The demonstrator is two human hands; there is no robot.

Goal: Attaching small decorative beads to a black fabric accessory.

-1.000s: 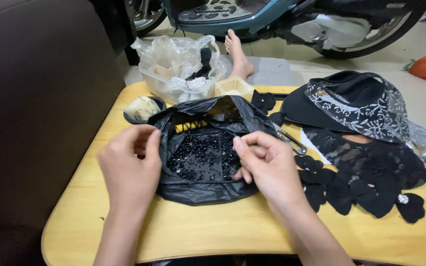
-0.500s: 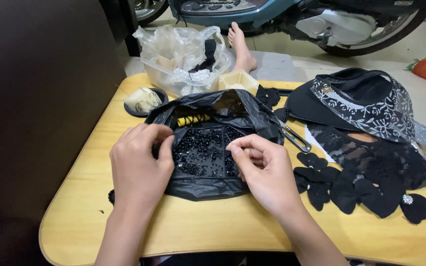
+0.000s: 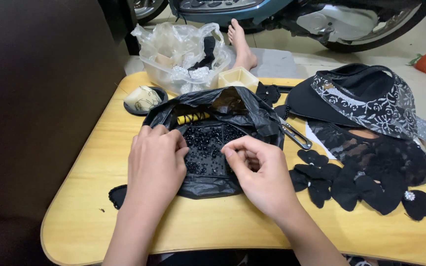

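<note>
Starting at the left edge, a dark brown wall or cabinet side [image 3: 35,108] stands beside a low wooden table [image 3: 89,207] with rounded corners. Near the table's far left sits a small black dish [image 3: 145,100] holding a pale rounded object. Behind it, at the table's far edge, a clear plastic bag [image 3: 178,54] wraps a clear container of small bits, and a pale square box [image 3: 238,78] stands just beside it.

The left hand [image 3: 156,162] rests palm down on the left part of a black plastic bag [image 3: 213,143] that lies open in the middle of the table. Its fingers are curled loosely together, tips touching the bag's edge; whether they pinch anything cannot be told. Inside the bag lie many small black beads [image 3: 205,148], and a yellow and black striped tube [image 3: 193,118] lies at its far side.

The right hand [image 3: 260,172] hovers over the right part of the bag, its fingers bent narrowly inward with thumb and forefinger close together above the beads; a bead between them cannot be made out.

Right of the bag lies a metal clip tool [image 3: 297,137], then black fabric flowers [image 3: 341,182], and a black cap with lace trim [image 3: 361,98]. A bare foot [image 3: 240,44] and a scooter [image 3: 292,15] show beyond the table.
</note>
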